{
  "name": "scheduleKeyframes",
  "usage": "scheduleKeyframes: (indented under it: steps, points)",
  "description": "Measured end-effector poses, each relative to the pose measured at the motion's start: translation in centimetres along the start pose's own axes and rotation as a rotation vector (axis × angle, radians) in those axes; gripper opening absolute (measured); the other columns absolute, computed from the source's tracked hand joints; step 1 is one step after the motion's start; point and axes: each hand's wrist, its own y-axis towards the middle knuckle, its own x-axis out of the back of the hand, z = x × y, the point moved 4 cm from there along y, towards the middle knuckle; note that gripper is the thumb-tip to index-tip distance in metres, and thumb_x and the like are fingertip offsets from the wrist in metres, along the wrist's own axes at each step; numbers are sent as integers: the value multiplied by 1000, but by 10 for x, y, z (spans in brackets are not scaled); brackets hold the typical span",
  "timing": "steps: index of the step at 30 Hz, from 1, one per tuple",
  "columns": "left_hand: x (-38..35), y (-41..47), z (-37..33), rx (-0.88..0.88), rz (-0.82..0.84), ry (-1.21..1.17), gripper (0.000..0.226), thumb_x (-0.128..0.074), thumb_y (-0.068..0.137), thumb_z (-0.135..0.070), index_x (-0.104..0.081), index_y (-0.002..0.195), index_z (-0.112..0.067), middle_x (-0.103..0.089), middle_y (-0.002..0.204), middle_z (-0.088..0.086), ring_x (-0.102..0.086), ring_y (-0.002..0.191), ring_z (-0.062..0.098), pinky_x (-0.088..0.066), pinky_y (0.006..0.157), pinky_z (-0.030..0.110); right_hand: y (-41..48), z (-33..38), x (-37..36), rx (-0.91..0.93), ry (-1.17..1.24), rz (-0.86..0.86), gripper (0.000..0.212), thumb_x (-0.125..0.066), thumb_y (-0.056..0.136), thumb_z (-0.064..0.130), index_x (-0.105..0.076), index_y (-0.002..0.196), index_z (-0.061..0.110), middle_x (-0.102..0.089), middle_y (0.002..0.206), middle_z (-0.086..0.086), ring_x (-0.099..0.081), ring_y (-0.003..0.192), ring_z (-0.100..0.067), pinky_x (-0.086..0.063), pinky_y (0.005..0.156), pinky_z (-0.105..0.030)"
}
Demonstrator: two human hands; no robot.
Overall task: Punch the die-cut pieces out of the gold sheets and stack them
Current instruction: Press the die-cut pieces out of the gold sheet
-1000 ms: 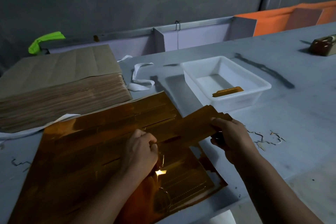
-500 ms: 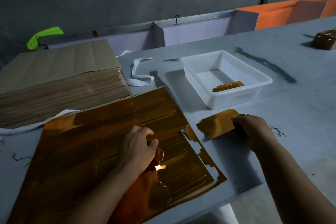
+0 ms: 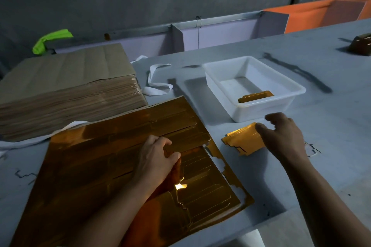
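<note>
A stack of gold die-cut sheets point(image 3: 100, 166) lies on the grey table in front of me. My left hand point(image 3: 156, 158) presses on it, fingers curled over the edge of a partly lifted strip. To the right, a small pile of punched gold pieces point(image 3: 241, 142) rests on the table. My right hand point(image 3: 281, 134) hovers over that pile's right end with fingers spread, fingertips at or just off the pieces. A white plastic tray point(image 3: 281, 104) behind the pile holds more punched gold pieces point(image 3: 255, 96).
A tall pile of brown cardboard sheets point(image 3: 66, 90) stands at the back left, with white strapping point(image 3: 156, 84) beside it. Thin offcut scraps point(image 3: 313, 148) lie right of my right hand. A small brown object point(image 3: 361, 44) sits far right. The table edge runs near the bottom right.
My right hand pulled the punched pieces away from the sheet, set them down on the table to the right and has opened over them. My left hand stayed on the sheet.
</note>
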Motion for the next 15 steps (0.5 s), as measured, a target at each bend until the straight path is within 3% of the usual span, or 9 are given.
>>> scheduleKeyframes:
  steps: [3, 7, 10, 11, 13, 15]
  points:
    - [0, -1, -1, -55, -28, 14, 39, -63, 89, -48, -54, 125, -36, -41, 132, -10, -34, 106, 2, -26, 58, 9, -8, 19, -12, 110, 34, 95, 37, -63, 94, 32, -62, 127, 15, -66, 122, -10, -60, 111, -27, -49, 92, -41]
    - [0, -4, -3, -98, -30, -15, 37, -60, 91, -49, -55, 124, -34, -43, 128, -10, -35, 103, 1, -27, 60, 8, -13, 40, -39, 150, 49, 257, 33, -64, 94, 34, -63, 122, 17, -70, 116, -6, -64, 91, -15, -54, 78, -34]
    - [3, -4, 0, -105, -21, -43, 47, -55, 91, -56, -51, 132, -34, -40, 134, -7, -38, 108, 3, -31, 64, 10, -12, 52, -61, 112, 66, 388, 38, -65, 94, 34, -56, 128, 18, -67, 121, -6, -65, 99, -18, -57, 84, -40]
    - [4, -2, 1, -102, -9, -29, 55, -53, 90, -59, -46, 138, -33, -37, 140, -6, -40, 115, 7, -37, 70, 13, -12, 55, -67, 119, 47, 412, 39, -64, 95, 33, -54, 130, 19, -66, 122, -7, -64, 104, -21, -56, 88, -41]
    - [6, 2, 6, -75, 44, 71, 71, -47, 90, -66, -29, 150, -32, -23, 154, -4, -33, 136, 19, -45, 97, 32, -12, 62, -79, 180, -13, 462, 40, -64, 95, 28, -51, 133, 21, -65, 123, -7, -63, 106, -22, -56, 91, -40]
    - [6, 4, 13, -67, 99, 176, 74, -38, 94, -65, -14, 155, -30, -9, 162, -4, -12, 149, 23, -22, 118, 43, -15, 70, -89, 302, -110, 502, 44, -64, 93, 25, -50, 134, 24, -61, 124, -7, -61, 109, -24, -55, 91, -40]
